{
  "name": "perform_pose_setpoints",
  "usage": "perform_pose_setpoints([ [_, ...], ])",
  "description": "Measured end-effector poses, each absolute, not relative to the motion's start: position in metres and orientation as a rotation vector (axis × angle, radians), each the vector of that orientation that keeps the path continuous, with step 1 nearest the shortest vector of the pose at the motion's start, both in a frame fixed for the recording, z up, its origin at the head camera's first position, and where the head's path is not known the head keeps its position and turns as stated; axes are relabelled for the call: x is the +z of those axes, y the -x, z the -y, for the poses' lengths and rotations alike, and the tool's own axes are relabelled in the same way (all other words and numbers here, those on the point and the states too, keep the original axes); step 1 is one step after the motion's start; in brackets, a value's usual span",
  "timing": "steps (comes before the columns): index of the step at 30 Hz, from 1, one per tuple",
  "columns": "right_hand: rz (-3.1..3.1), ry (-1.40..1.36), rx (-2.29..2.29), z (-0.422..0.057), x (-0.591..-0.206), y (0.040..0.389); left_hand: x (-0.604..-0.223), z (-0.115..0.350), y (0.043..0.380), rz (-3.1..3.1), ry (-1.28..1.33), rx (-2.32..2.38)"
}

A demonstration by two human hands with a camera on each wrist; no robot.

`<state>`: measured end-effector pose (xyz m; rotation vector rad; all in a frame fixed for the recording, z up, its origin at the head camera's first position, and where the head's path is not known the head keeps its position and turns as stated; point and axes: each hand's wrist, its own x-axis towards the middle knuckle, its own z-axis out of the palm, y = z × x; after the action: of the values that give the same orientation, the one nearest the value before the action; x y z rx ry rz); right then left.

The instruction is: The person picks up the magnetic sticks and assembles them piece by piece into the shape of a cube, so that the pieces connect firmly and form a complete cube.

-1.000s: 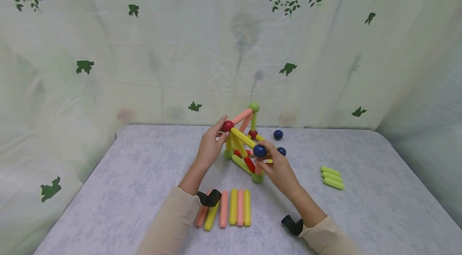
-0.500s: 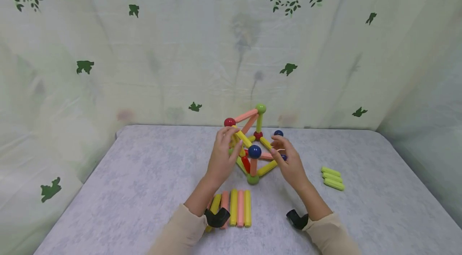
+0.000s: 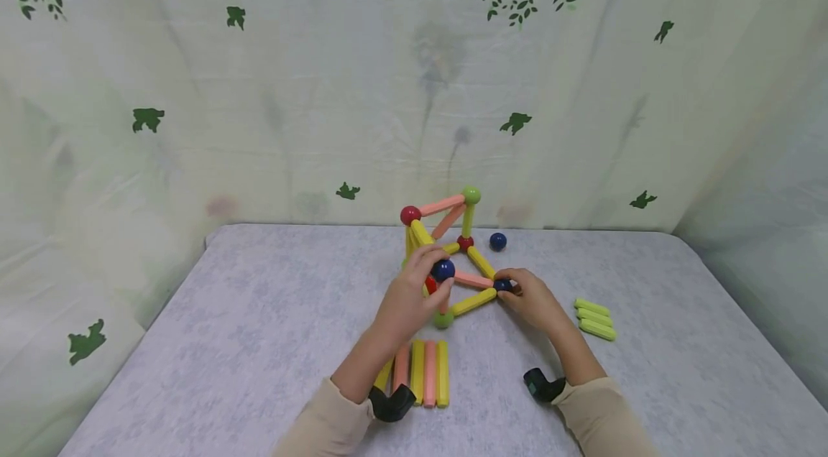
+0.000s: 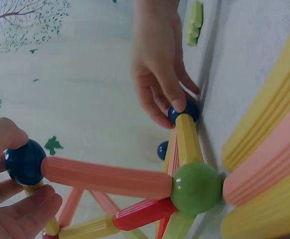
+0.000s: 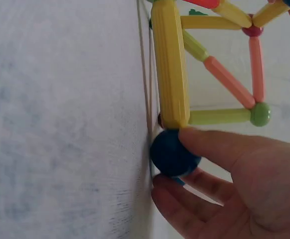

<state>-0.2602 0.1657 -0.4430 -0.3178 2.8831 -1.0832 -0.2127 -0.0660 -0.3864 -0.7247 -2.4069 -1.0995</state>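
A frame of magnetic rods and balls stands mid-table. My left hand (image 3: 404,302) pinches its raised blue ball (image 4: 25,163), which tops an upright pink rod (image 4: 107,177) over a green ball (image 4: 197,189). My right hand (image 3: 533,301) pinches the low blue ball (image 5: 174,153) at the right corner, where a yellow rod (image 5: 171,64) and a pink rod (image 3: 474,279) meet. Behind, a red ball (image 3: 410,215) and a green ball (image 3: 471,195) form upper corners, joined by a pink rod (image 3: 443,205). The left hand hides part of the frame in the head view.
One loose blue ball (image 3: 498,241) lies behind the frame. Several yellow and pink rods (image 3: 430,374) are lined up in front, partly under the left forearm. Lime rods (image 3: 596,319) lie together to the right. A leaf-print cloth (image 3: 272,119) hangs behind the table.
My left hand has gone from the red ball to the raised blue ball. The right hand has left that blue ball and taken hold of the low one. The frame has shifted slightly.
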Motion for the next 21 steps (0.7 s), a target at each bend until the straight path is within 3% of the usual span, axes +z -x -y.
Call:
perform_pose_setpoints([
  [16,-2.761,0.353,-0.97,-0.141,-0.43,0.246,-0.384,0.111,0.233,2.38,0.712,-1.475],
  [21,-2.76,0.565,-0.995,-0.136,-0.419,0.232,-0.384,0.113,0.235,2.411,0.713,-1.505],
])
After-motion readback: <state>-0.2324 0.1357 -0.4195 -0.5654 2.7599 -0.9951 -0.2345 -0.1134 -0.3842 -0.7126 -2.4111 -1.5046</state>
